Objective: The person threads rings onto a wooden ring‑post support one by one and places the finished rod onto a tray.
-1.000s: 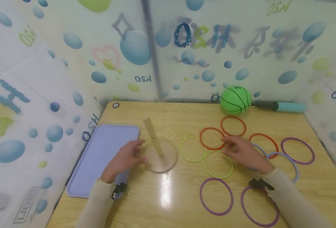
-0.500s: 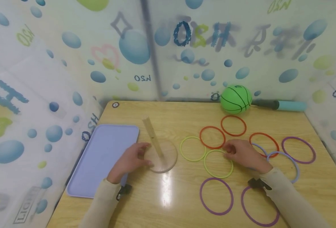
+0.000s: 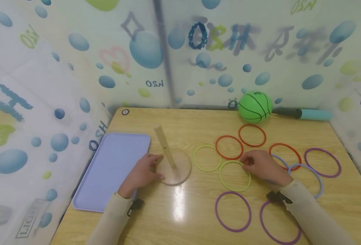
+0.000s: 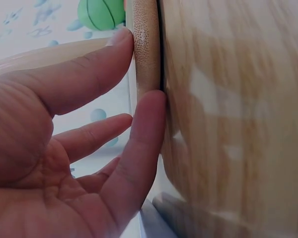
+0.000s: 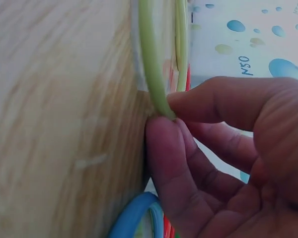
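In the head view, my left hand (image 3: 142, 172) is at the left edge of a round wooden base (image 3: 184, 166) with an upright post (image 3: 165, 146). The left wrist view shows its fingertips against the rim of that base (image 4: 147, 54), the fingers fairly straight. My right hand (image 3: 266, 166) pinches the edge of a yellow-green ring (image 3: 238, 191) between thumb and fingertips. Seen from the right wrist, this ring (image 5: 151, 54) stays close over the tabletop. A second yellow-green ring (image 3: 194, 160) lies just left of it, beside a red ring (image 3: 216, 146).
A lavender tray (image 3: 107, 170) lies at the left. Red rings (image 3: 239, 136), purple rings (image 3: 216, 211) and blue rings (image 3: 322, 187) surround the right hand. Against the back wall sit a green ball (image 3: 255, 107) and a pump with a teal handle (image 3: 316, 114).
My left hand has moved right, up to the base's rim. The right hand has come down slightly and its fingertips have closed on the yellow-green ring's edge.
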Demonstrator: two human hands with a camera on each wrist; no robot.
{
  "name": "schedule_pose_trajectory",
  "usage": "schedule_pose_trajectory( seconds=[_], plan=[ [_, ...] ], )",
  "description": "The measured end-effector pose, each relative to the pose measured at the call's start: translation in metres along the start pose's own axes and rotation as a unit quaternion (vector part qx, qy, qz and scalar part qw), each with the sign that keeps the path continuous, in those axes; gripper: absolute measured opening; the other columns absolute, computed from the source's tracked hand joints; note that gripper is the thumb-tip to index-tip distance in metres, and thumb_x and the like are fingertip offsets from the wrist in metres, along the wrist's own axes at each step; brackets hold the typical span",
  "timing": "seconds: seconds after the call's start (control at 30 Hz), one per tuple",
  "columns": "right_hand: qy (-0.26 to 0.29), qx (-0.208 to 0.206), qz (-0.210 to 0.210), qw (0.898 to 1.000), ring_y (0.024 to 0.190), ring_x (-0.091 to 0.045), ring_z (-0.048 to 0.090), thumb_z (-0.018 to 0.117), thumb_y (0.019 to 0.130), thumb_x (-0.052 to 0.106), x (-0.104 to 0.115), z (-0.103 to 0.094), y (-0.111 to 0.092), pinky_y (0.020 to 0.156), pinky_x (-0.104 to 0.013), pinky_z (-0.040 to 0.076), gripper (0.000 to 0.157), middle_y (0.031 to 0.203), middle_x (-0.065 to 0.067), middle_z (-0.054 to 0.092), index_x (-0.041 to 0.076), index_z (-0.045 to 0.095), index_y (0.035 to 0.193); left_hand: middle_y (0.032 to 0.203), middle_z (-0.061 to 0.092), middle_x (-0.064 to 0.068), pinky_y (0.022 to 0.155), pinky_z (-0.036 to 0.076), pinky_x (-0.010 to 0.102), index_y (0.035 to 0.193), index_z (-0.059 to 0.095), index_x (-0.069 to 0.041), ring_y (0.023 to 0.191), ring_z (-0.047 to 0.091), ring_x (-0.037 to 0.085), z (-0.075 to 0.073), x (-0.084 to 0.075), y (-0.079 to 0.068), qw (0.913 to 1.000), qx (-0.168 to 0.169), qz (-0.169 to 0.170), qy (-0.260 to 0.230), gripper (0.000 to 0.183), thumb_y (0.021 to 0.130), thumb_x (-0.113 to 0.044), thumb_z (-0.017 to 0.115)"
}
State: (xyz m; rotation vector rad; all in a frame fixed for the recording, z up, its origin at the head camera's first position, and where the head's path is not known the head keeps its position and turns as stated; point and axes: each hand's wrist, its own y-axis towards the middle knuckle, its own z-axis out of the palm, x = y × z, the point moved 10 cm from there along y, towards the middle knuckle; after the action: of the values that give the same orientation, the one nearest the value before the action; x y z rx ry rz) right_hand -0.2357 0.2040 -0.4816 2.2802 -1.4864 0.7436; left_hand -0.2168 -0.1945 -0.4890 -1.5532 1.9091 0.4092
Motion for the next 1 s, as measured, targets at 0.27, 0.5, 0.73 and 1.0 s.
schedule_pose_trajectory(
  seconds=[0.27, 0.5, 0.73, 1.0],
  plan=[
    [0.051, 0.016, -0.002, 0.999, 0.079, -0.001, 0.061, 0.081, 0.089, 0.011, -0.002, 0.001, 0.000, 0.071, -0.023, 0.051, 0.012, 0.086, 0.009, 0.072, 0.015, 0.080, 0.101, 0.134, 0.061, 0.019, 0.100, 0.056, 0.051, 0.148, 0.060, -0.003, 0.116, 0.066, 0.035, 0.000, 0.002, 0.001, 1.0000, -0.001, 0.001, 0.004, 0.079, 0.078, -0.019, 0.094],
    [0.105, 0.031, -0.006, 0.994, 0.082, -0.004, 0.062, 0.079, 0.094, 0.013, 0.001, 0.002, -0.001, 0.072, -0.023, 0.052, 0.015, 0.091, 0.005, 0.073, 0.016, 0.080, 0.109, 0.135, 0.060, 0.019, 0.100, 0.056, 0.050, 0.148, 0.059, -0.005, 0.117, 0.067, 0.035, 0.001, 0.003, 0.001, 0.9999, 0.000, 0.001, 0.014, 0.081, 0.078, -0.020, 0.094],
    [0.183, 0.057, 0.026, 0.981, 0.088, -0.010, 0.066, 0.074, 0.099, 0.015, 0.003, 0.003, -0.001, 0.073, -0.026, 0.058, 0.022, 0.102, -0.007, 0.074, 0.014, 0.077, 0.121, 0.136, 0.060, 0.020, 0.099, 0.055, 0.051, 0.149, 0.058, -0.003, 0.114, 0.065, 0.033, 0.001, -0.002, -0.001, 0.9993, 0.007, 0.011, 0.035, 0.084, 0.077, -0.025, 0.095],
    [0.292, 0.086, 0.037, 0.952, 0.095, -0.017, 0.071, 0.072, 0.102, 0.018, 0.028, -0.003, 0.002, 0.078, -0.037, 0.065, 0.037, 0.118, -0.029, 0.069, 0.000, 0.068, 0.133, 0.135, 0.059, 0.021, 0.098, 0.055, 0.051, 0.149, 0.058, -0.003, 0.112, 0.064, 0.032, 0.000, -0.005, -0.001, 0.9991, 0.006, 0.017, 0.038, 0.085, 0.076, -0.025, 0.096]
  ],
)
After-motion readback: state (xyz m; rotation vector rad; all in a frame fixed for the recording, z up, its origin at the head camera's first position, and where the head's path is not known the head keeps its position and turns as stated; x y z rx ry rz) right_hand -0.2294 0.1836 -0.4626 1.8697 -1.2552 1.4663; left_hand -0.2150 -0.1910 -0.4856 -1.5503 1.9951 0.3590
